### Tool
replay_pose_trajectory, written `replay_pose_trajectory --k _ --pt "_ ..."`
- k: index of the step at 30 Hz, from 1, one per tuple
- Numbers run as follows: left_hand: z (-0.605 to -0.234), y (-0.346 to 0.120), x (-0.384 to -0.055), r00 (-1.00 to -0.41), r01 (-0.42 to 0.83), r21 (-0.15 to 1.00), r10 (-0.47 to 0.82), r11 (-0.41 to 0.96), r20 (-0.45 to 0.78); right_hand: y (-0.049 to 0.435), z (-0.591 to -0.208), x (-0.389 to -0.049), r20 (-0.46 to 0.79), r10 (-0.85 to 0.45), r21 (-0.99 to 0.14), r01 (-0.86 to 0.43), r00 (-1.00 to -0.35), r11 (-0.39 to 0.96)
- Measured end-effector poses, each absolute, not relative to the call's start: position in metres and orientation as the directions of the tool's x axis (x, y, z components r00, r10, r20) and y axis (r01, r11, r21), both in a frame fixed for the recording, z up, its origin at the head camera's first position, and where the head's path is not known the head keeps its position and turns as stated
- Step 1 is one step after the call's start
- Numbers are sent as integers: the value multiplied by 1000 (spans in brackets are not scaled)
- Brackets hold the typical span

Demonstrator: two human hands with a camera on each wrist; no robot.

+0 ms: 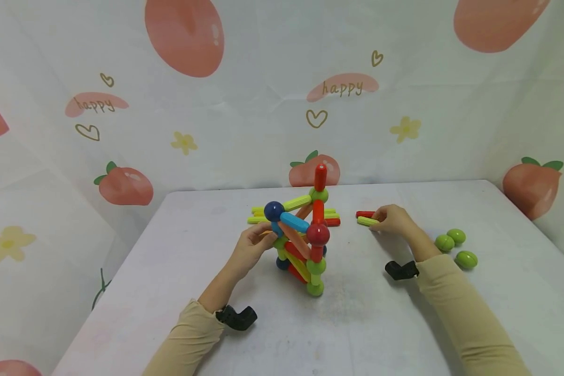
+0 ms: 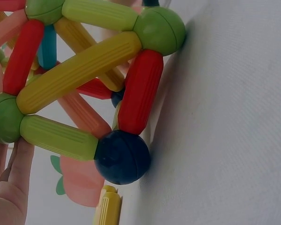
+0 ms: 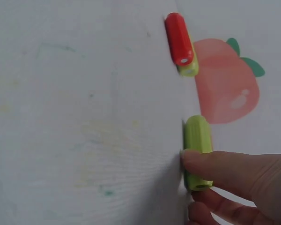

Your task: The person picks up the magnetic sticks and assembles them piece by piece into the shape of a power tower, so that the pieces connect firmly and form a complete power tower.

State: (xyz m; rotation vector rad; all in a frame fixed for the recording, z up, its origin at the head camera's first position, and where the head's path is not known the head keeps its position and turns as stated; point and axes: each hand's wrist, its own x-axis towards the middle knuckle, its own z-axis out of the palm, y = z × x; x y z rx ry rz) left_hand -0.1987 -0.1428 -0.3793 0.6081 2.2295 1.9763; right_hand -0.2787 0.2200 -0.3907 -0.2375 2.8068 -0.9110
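A tower of magnetic rods and balls [image 1: 295, 222] stands in the middle of the table, built of red, yellow, blue, orange and green pieces. My left hand [image 1: 250, 251] holds its left side, thumb and fingers around the part by a blue rod. In the left wrist view, fingertips [image 2: 22, 161] show under a green ball [image 2: 4, 118]. Further right, my right hand [image 1: 396, 222] pinches a light green magnetic rod [image 3: 198, 133] between thumb and fingers, low at the tabletop. A red rod [image 1: 364, 214] lies just behind that one.
Behind the tower lie several loose rods, among them a yellow-green rod [image 1: 257, 220] and a red rod [image 1: 332, 222]. Three green balls [image 1: 466, 259] sit at the right. A printed cloth [image 1: 244, 130] hangs behind the table [image 1: 357, 324].
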Motion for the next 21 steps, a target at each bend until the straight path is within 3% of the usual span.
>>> replay_pose_trajectory --k 5,15,18,21 --pt "-379 -142 -199 -917 224 971 354 84 181 219 -387 -276 -95 -206 -607 -107 -974 788" --pt "-379 -142 -198 -918 227 970 351 89 183 201 -316 -243 208 -197 -756 -285 -958 589" --pt "-379 -142 -198 -920 226 970 348 92 181 187 -294 -224 362 -219 -786 -423 -906 450" --pt "-380 -142 -199 -921 226 970 345 95 181 169 -277 -205 535 -272 -776 -592 -800 216"
